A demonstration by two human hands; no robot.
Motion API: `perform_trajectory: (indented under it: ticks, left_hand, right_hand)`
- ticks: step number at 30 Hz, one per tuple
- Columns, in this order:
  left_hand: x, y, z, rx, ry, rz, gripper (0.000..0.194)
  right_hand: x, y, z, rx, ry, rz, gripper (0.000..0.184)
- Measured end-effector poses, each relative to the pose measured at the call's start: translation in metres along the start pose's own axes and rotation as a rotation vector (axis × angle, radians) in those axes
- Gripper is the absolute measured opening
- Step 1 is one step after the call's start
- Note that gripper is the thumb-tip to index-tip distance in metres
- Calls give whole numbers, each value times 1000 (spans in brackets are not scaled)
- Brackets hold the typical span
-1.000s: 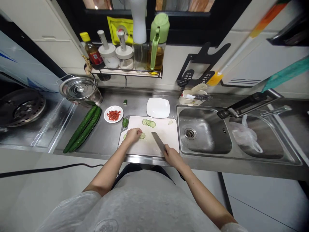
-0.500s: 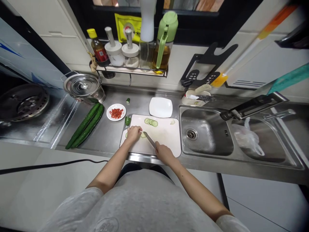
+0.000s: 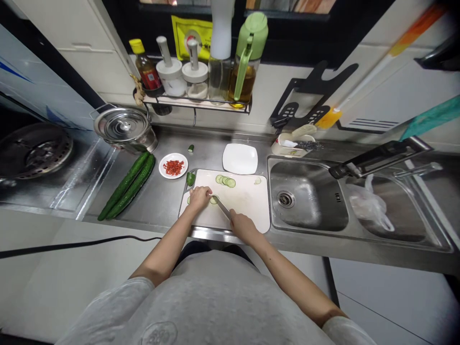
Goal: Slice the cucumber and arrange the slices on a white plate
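Observation:
My right hand [image 3: 243, 227] is wrapped round the handle of a knife [image 3: 223, 207], whose blade points up and left. Its tip meets a pale green cucumber slice [image 3: 213, 200] on the white cutting board [image 3: 247, 211]. My left hand [image 3: 200, 198] is closed, thumb and fingers pinched at the edge of that slice. Part of another slice shows left of this hand. A short row of overlapping cucumber slices [image 3: 225, 180] lies near the board's far edge, and a small pale piece [image 3: 257, 180] sits at the far right. A dark green cucumber chunk [image 3: 190, 179] rests at the left corner.
Two whole cucumbers [image 3: 129, 187] lie left, near a lidded steel pot [image 3: 124, 127]. Behind the board stand a plate of chopped red pieces [image 3: 184, 168] and a white square dish [image 3: 240, 158]. A double sink [image 3: 309, 191] is right. Bottles and jars fill the wall rack [image 3: 201, 106].
The view has shifted very slightly. Both hands, the knife and the slice stay in nearly the same places, with only a tiny movement of the right hand.

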State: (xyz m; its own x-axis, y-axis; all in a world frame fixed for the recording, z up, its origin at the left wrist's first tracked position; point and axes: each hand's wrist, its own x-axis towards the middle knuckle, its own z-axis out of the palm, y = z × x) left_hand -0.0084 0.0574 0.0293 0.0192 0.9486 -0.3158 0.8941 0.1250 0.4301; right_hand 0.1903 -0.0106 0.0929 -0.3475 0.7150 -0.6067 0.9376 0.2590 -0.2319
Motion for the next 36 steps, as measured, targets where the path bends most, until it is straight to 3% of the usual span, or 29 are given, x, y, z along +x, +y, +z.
perform_trajectory:
  ticks: [18,36]
  left_hand:
    - [2,-1,1,3,-25,20,19]
    - [1,1,1,35,-44,3,23]
  right_hand:
    - [8,-19,2,-84,-19,44,33]
    - [-4,2,14,-68,-48,28,36]
